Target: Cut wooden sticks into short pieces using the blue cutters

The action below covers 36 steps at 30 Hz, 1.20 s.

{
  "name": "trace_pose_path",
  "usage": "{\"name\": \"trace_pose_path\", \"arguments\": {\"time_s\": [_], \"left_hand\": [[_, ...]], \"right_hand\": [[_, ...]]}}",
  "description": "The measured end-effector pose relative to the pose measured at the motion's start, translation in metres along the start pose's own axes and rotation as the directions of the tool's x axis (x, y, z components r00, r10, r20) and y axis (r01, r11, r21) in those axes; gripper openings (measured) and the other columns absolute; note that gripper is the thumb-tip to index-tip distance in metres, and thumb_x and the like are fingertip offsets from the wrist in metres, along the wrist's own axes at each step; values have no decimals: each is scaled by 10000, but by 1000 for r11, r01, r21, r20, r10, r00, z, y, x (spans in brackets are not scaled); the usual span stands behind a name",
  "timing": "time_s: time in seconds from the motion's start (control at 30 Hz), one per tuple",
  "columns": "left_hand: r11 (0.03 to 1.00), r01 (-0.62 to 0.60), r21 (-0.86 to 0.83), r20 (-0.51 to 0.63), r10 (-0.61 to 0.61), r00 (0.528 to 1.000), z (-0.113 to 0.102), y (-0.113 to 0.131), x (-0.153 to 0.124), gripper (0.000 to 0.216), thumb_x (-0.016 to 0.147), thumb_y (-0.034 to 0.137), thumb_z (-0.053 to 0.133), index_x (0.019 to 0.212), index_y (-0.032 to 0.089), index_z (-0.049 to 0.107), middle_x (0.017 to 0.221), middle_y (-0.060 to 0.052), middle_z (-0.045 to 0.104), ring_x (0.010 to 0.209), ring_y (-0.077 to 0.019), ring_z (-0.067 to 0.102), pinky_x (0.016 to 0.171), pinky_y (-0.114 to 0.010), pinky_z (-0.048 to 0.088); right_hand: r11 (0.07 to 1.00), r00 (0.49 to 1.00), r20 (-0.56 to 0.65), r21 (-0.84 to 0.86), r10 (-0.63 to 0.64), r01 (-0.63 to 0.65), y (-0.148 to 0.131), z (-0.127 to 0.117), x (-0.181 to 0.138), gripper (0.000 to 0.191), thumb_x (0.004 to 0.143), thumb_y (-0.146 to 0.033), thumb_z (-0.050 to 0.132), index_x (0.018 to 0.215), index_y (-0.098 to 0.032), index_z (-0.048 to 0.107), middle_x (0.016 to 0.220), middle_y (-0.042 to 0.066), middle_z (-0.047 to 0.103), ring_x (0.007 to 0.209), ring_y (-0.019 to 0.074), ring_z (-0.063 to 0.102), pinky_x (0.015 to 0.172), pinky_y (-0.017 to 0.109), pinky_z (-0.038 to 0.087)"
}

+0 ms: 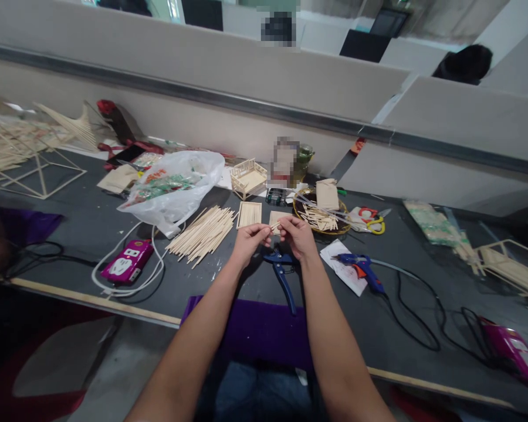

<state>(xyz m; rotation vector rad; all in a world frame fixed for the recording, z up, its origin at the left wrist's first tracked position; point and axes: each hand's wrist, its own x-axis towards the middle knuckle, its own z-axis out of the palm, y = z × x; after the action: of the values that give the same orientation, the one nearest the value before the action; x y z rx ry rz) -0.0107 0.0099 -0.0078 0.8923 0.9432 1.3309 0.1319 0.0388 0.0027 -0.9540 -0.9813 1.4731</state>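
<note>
My left hand [249,241] and my right hand [298,236] meet above the dark table, thumbs and fingers pinched on short wooden sticks [275,225]. The sticks are small and partly covered by the fingertips. Just beyond them lies a flat light-wood square [276,218], partly hidden. Below my hands a blue hand cutter [285,287] rests with its handle toward me. Left of my hands is a pile of long wooden sticks [202,233], and between the two a rectangular stick panel [249,215]. Behind stands a small stick-built model [249,177].
To the right are a glue gun [364,272] on white paper, scissors [376,224] and a basket [344,206] of short sticks. At left, a plastic bag [176,181] and a purple power strip [127,262] with cable. A low partition [229,76] borders the back.
</note>
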Motion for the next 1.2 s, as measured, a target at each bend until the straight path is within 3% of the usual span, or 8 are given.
{"name": "trace_pose_path", "arguments": {"time_s": [0.13,0.27,0.4,0.5,0.57,0.83,0.97,1.2], "left_hand": [[999,26,-27,-48,-28,998,-1,-2,1,394,527,390,836,783,114,720,651,-32,671,522,-95,570,517,-226,488],[989,95,-110,-71,-103,992,-1,-5,3,428,487,377,858,787,105,720,689,-54,693,517,-90,565,511,-229,493],[974,90,-209,-87,-110,990,-3,-5,4,400,519,388,844,762,95,721,658,-54,679,524,-80,560,518,-206,492],[968,92,-235,-130,-126,984,-6,-4,5,371,511,363,845,742,100,720,577,-23,631,496,-71,539,493,-185,477],[972,99,-211,-143,-131,981,-8,-3,5,360,518,349,834,759,105,723,567,-15,619,483,-66,527,478,-177,464],[997,18,71,-61,-14,998,-5,-3,4,345,601,445,756,711,130,673,662,-22,654,520,-106,603,499,-208,478],[963,-51,263,45,40,998,-3,-12,4,340,658,466,697,707,133,646,618,-11,638,472,-119,601,472,-215,460],[912,-142,385,123,102,987,-4,-18,4,266,734,408,623,734,143,640,664,-10,646,487,-102,571,490,-205,426]], "right_hand": [[999,999,-52,44,-15,17,6,2,3,274,579,-372,797,703,-174,653,602,-38,611,456,58,478,415,182,439],[967,972,-62,-129,-227,218,11,9,0,194,700,-379,714,748,-197,666,657,-20,639,507,100,544,497,248,496],[676,825,199,-488,-529,552,12,14,-6,116,804,-298,626,807,-208,699,775,32,679,712,163,625,680,309,522],[447,712,402,-574,-576,686,12,15,-9,154,858,-237,547,877,-210,697,843,60,690,814,173,624,774,325,505],[405,696,444,-586,-564,702,13,15,-10,170,871,-225,521,883,-209,689,851,62,685,811,168,619,753,310,505],[700,865,155,-528,-477,481,14,11,-3,185,798,-341,607,890,-204,692,800,32,645,649,137,581,590,259,476],[829,931,151,-424,-331,364,13,9,1,185,693,-366,688,751,-191,680,685,3,607,556,116,525,520,243,446],[997,993,-91,-5,-80,80,10,6,4,320,643,-471,696,632,-192,540,501,-73,466,379,50,351,340,177,323]]}}
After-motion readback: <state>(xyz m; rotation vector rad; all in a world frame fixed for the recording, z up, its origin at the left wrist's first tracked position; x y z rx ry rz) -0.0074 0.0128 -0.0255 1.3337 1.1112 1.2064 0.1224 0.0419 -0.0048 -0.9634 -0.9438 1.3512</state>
